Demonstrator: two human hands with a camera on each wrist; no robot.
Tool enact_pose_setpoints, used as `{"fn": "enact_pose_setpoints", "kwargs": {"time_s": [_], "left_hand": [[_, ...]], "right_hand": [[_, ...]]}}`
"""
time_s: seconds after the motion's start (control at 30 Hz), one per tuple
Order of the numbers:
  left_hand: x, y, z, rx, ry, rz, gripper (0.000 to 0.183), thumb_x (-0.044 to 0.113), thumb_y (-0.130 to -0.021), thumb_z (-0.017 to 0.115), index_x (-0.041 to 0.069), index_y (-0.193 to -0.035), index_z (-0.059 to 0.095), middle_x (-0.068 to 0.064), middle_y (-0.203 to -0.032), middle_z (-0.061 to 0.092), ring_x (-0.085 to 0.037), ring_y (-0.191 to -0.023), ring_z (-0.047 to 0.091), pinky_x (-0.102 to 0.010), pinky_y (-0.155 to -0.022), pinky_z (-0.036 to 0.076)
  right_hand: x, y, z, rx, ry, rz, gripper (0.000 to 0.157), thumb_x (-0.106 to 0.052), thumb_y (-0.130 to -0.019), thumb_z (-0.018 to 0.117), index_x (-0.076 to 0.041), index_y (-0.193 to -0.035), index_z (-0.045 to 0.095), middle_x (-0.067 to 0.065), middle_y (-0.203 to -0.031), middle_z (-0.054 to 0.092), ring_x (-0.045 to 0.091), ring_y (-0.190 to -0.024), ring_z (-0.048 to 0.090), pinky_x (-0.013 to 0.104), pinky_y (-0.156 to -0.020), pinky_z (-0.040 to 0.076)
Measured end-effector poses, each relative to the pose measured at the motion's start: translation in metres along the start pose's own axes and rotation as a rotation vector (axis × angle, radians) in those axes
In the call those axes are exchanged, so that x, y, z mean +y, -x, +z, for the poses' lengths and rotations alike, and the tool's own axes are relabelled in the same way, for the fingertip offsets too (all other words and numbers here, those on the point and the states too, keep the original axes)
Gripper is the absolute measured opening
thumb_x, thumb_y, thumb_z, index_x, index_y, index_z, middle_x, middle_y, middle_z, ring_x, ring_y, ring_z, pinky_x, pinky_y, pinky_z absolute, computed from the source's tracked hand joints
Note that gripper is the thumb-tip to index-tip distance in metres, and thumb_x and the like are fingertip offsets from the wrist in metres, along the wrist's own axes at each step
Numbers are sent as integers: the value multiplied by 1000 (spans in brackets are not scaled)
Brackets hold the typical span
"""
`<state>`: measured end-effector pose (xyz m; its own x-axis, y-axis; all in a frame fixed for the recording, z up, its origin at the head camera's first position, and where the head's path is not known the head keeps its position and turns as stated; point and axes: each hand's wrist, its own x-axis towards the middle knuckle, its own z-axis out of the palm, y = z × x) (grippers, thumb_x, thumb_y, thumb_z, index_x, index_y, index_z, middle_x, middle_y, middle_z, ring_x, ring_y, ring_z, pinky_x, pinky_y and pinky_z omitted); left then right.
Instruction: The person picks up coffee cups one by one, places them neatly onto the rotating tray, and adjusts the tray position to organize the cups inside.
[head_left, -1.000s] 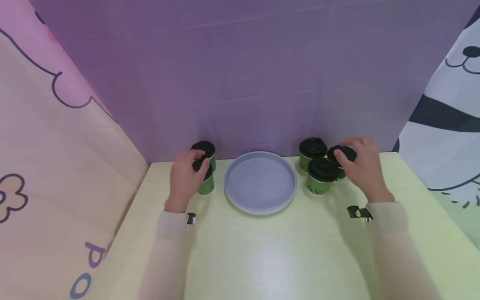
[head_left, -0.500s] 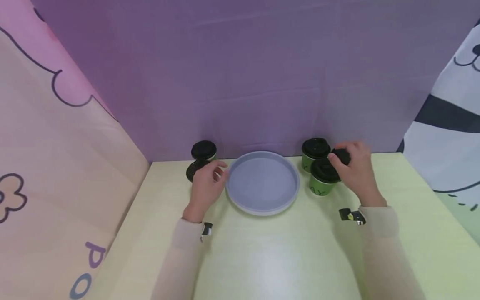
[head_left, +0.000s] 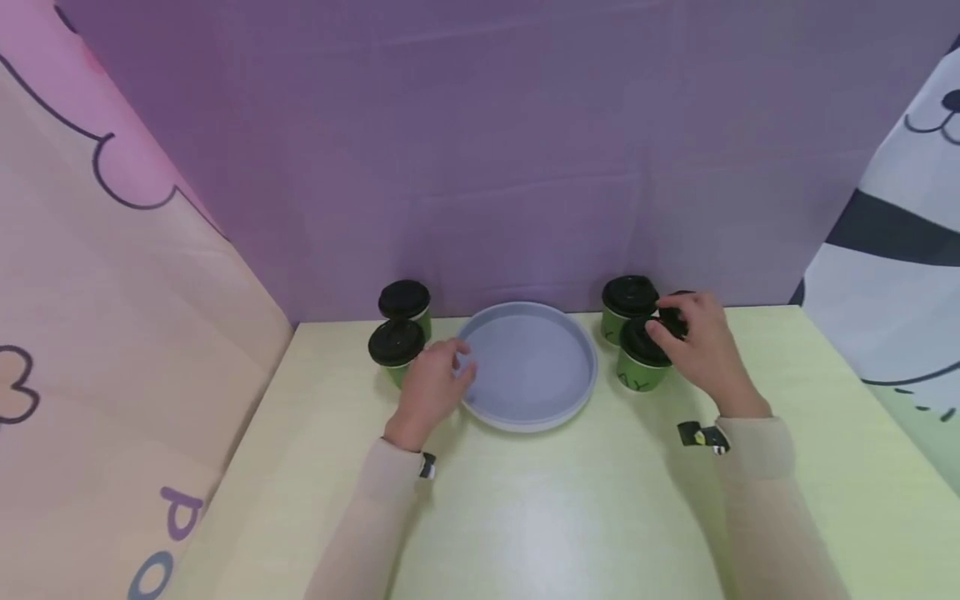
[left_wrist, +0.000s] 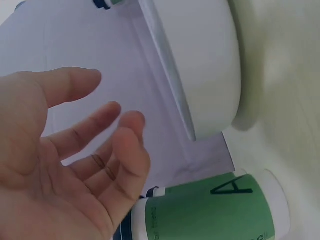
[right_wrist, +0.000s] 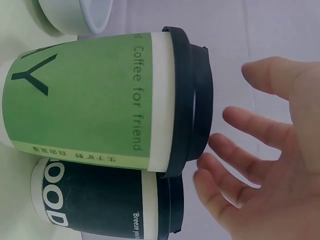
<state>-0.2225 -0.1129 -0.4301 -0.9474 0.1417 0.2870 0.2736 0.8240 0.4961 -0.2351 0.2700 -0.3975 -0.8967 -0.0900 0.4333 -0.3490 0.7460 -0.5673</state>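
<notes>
My left hand (head_left: pixel 429 383) hovers by the left edge of the round grey plate (head_left: pixel 525 367), its fingers loosely bent around nothing. Just left of it stands a lidded green paper cup (head_left: pixel 396 342); the left wrist view shows this cup (left_wrist: pixel 210 207) below the fingers and the plate's pale side (left_wrist: pixel 205 65) above. My right hand (head_left: pixel 705 346) is over the right-hand cups, fingers spread and holding nothing. In the right wrist view its fingertips are near the black lid (right_wrist: pixel 187 105) of a green cup (right_wrist: pixel 90 100). Beside that is a dark lidded cup (right_wrist: pixel 95 197), partly hidden.
Another lidded cup (head_left: pixel 405 298) stands behind the left one, and one more (head_left: pixel 628 296) at the back right. The light wooden table (head_left: pixel 540 508) ends at a purple cloth (head_left: pixel 510 150). Printed cloths hang on the left (head_left: pixel 112 333) and right (head_left: pixel 892 275).
My left hand has moved right, away from the left cups, to the plate's edge. My right hand has shifted slightly left and down over the right cups. The cups and plate stay put.
</notes>
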Motion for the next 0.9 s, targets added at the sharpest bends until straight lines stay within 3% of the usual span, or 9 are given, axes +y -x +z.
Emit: {"fn": "enact_pose_setpoints", "kwargs": {"time_s": [0.27, 0.63, 0.9], "left_hand": [[4, 5, 7, -61, -100, -78, 40, 30, -94, 72, 8, -127, 67, -21, -113, 67, -40, -84, 69, -49, -70, 58], [1, 4, 8, -131, -91, -171, 55, 25, -99, 65, 4, -146, 50, -28, -124, 62, -44, -91, 68, -52, -74, 58], [-3, 2, 10, -202, -73, -225, 59, 22, -102, 59, 2, -153, 38, -28, -118, 69, -42, -92, 71, -49, -71, 58]], "right_hand": [[-2, 1, -3, -105, 75, -9, 47, -21, -98, 69, 6, -134, 56, 37, -136, 46, 57, -127, 38, 70, -101, 34], [-6, -4, -6, -286, 182, 51, 70, -36, -97, 70, 6, -146, 46, 38, -146, 37, 56, -127, 32, 71, -102, 36], [-4, -1, -3, -333, 234, 68, 85, -44, -92, 75, 6, -151, 39, 37, -148, 36, 53, -123, 30, 70, -99, 39]]}}
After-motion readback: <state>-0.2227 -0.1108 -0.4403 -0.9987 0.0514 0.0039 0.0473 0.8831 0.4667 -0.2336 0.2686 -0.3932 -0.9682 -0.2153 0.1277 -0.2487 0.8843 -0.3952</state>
